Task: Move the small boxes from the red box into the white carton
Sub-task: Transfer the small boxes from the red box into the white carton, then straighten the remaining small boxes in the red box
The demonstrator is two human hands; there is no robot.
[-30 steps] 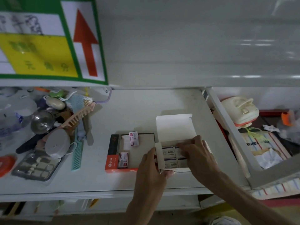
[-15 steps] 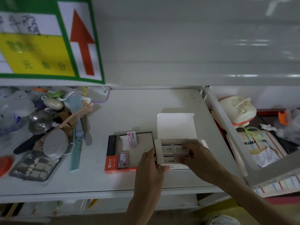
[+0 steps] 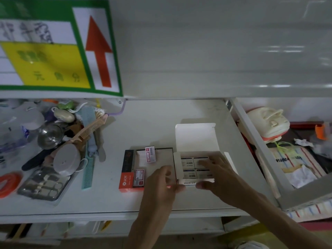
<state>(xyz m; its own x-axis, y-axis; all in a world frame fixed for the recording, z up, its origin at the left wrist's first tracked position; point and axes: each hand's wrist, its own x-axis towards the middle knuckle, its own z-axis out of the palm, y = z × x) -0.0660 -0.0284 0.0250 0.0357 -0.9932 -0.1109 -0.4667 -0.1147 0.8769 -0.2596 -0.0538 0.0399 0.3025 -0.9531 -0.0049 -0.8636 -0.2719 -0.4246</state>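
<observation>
In the head view, a white shelf carries the things. The red box lies open and flat near the shelf's front edge, and the white carton sits touching its right side, its lid flap standing up at the back.

Two small boxes remain in the red box: one lies tilted at the back of its tray, the other lies at the front left corner. Well apart from each other, they leave most of the tray bare.

Inside the white carton, four small boxes lie packed in two rows, labels up.

The left hand rests at the seam between the red box and the carton, fingers curled against the carton's left wall and front corner; whether it grips the wall or only steadies it, I cannot tell. The right hand lies spread wide and flat over the right half of the carton, fingertips on the small boxes inside, thumb at the carton's front edge; it holds nothing that I can see.

To the left, a heap of combs, a metal bowl and a manicure set crowds the shelf. A green-bordered sign with a red arrow hangs above.
</observation>
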